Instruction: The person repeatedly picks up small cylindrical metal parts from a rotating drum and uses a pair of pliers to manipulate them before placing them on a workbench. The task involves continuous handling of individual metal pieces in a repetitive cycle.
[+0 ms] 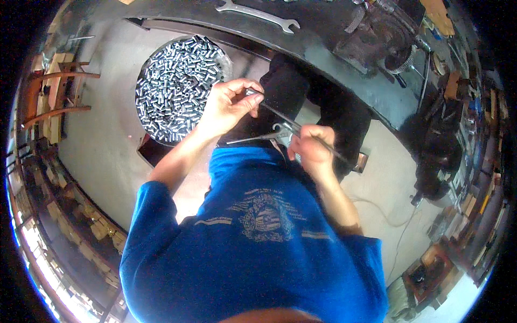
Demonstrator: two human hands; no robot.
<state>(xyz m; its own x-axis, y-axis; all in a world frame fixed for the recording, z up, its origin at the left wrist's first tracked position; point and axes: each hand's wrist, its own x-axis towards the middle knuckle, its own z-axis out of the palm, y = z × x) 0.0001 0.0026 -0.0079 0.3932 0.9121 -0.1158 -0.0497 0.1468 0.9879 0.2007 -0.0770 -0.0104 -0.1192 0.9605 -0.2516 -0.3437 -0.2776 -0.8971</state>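
My left hand [229, 107] is closed, pinching a small shiny metal piece [250, 92] between thumb and fingertips. It looks like the small metal cylinders [175, 89] heaped in the round tub [228, 63] just to its left. My right hand [314, 146] is wrapped round a slender dark metal rod [278, 113]. The rod slants up and left, its far end reaching the fingers of my left hand; whether it enters the piece is hidden. Below the rod, over my lap, lies a thin metal tool [252, 138] with a hooked end close to my right hand.
A dark workbench [318, 51] runs across the far side, with an open-ended wrench [261, 15] on it. A greasy metal machine part or vise [377, 40] stands at its right. Wooden chair-like frames [59, 97] are at far left; a cable [396, 245] trails across the floor at right.
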